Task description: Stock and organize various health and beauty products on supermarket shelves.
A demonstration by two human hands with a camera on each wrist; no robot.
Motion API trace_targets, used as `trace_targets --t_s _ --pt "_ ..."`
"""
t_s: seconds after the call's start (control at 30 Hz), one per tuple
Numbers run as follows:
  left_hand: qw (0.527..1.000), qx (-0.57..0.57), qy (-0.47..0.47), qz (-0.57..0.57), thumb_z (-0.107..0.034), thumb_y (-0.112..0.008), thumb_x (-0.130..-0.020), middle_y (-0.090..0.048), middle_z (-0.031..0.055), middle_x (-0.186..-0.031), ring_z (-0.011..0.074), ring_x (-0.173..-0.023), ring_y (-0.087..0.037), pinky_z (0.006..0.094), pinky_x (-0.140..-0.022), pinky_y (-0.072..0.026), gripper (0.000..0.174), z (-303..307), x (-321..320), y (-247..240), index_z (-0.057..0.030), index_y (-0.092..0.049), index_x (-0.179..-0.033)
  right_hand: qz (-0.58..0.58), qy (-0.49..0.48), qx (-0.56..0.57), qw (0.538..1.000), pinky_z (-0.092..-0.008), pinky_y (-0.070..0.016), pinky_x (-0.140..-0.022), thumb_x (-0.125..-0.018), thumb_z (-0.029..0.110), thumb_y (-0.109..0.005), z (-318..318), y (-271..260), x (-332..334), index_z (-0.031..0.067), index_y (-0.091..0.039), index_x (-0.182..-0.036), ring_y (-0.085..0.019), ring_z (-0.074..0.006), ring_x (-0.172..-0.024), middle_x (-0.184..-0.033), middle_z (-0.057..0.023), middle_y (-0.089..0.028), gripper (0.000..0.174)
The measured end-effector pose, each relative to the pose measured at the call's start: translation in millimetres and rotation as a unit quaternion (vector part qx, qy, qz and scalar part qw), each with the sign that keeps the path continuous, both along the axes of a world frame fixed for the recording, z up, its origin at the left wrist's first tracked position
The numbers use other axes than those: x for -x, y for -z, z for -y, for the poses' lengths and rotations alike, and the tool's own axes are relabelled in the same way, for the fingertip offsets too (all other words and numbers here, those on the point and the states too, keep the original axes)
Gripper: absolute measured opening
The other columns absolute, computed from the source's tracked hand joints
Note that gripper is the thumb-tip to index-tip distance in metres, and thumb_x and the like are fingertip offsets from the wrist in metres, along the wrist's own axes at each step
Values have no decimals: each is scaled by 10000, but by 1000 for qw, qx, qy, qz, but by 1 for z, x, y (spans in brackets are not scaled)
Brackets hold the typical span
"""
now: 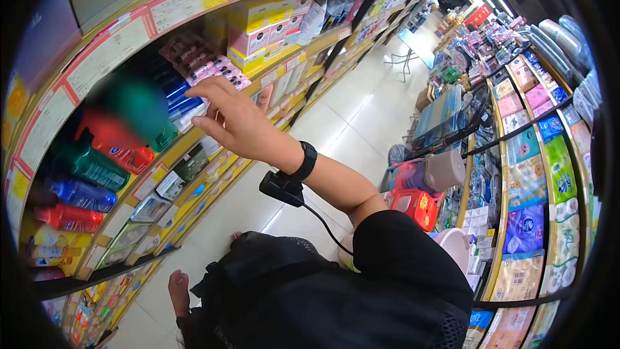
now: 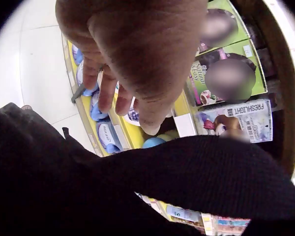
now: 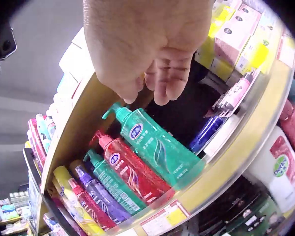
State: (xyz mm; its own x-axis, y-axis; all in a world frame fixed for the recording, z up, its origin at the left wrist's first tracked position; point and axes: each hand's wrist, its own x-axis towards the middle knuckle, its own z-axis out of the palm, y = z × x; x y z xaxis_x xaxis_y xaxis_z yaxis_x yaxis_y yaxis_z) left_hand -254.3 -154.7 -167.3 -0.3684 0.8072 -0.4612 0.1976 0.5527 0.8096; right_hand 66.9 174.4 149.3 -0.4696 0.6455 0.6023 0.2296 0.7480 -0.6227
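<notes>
My right hand (image 1: 237, 119) is raised at the shelf with its fingers loosely bent, holding nothing. In the right wrist view, that hand (image 3: 152, 49) hangs over a green pump bottle (image 3: 160, 145), fingertips close to its pump head. A red pump bottle (image 3: 132, 164) stands beside it, then another green one (image 3: 115, 184). Blue items and a pink pack (image 3: 236, 93) lie on the other side. Low beside my body, my left hand (image 1: 179, 289) hangs with relaxed fingers and no object. Boxes with a Freshlight label (image 2: 236, 120) show behind it in the left wrist view.
Price labels (image 1: 119, 45) run along the curved shelf edges. Pink and yellow boxes (image 1: 258, 35) are stacked farther along. Across the tiled aisle (image 1: 345, 123), racks hold packaged tissues (image 1: 523, 229), with a red container (image 1: 416, 208) and a folding table (image 1: 416, 45) nearby.
</notes>
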Motion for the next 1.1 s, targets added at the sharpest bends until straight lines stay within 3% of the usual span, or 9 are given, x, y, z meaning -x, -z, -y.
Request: trace_targets --t_s 0.13,0.2,0.3,0.43,0.53,0.67,0.77,0.9,1.1 --pt "999 2 -9 -34 -195 -650 -876 -655 190 -1097 265 -1048 -625 360 -919 -482 414 55 8 10 74 -581 -1183 -22 -34 -12 999 -244 -477 -615 -863 41 -657 16 4 41 46 -562 -1208 -568 -145 -744 -1179 -120 -545 358" --pt "996 37 -33 -74 -199 -658 -870 -655 196 -1109 281 -1065 -620 369 -922 -482 399 98 4 0 62 -599 -1166 2 -53 11 999 -309 -493 -652 -849 47 -659 38 2 64 53 -572 -1182 -593 -242 -812 -1113 -137 -557 344" --pt "990 47 -106 -77 -272 -684 -860 -654 201 -1123 299 -1044 -631 374 -899 -496 447 149 5 17 55 -612 -1155 8 -73 -12 997 -269 -508 -697 -880 8 -617 71 -3 98 40 -616 -1170 -595 -200 -975 -1170 -124 -583 292" --pt "974 83 -210 14 -317 -658 -891 -662 216 -1126 297 -1066 -638 371 -909 -499 455 203 4 -7 51 -621 -1157 -63 -160 -39 984 -239 -495 -673 -913 -14 -538 108 -6 143 -27 -594 -1162 -585 -136 -735 -1164 -165 -566 256" --pt "968 136 -181 -110 -340 -664 -871 -679 227 -1058 301 -984 -666 369 -868 -521 491 281 9 51 67 -622 -1141 -65 -218 -15 974 -239 -495 -678 -909 -18 -538 147 -9 211 -28 -594 -1156 -578 -132 -733 -1155 -162 -567 254" --pt "936 196 -292 -2 -369 -668 -817 -674 244 -1067 357 -1029 -644 394 -918 -499 505 378 -6 81 56 -662 -1088 -60 -232 -46 970 -235 -497 -673 -897 -22 -560 195 -15 274 -27 -594 -1143 -587 -122 -751 -1120 -134 -582 248" --pt "927 220 -304 7 -366 -679 -819 -693 230 -999 337 -949 -672 386 -854 -523 495 443 -14 88 54 -666 -1081 -62 -239 54 968 -222 -479 -685 -933 22 -545 219 -21 305 -16 -568 -1180 -579 -97 -757 -1110 -97 -604 252" --pt "884 184 -424 76 -311 -699 -828 -709 190 -885 252 -771 -702 357 -709 -552 456 483 -15 82 76 -652 -1066 -71 -246 121 959 -225 -479 -689 -972 89 -526 236 -22 338 -7 -541 -1228 -573 -80 -752 -1110 -79 -623 274" --pt "894 194 -392 97 -299 -687 -845 -707 158 -832 220 -669 -677 349 -648 -537 401 489 6 65 68 -662 -1004 -39 -301 239 923 -193 -451 -645 -978 134 -543 269 -14 372 22 -549 -1229 -547 -62 -713 -1038 -57 -643 275"
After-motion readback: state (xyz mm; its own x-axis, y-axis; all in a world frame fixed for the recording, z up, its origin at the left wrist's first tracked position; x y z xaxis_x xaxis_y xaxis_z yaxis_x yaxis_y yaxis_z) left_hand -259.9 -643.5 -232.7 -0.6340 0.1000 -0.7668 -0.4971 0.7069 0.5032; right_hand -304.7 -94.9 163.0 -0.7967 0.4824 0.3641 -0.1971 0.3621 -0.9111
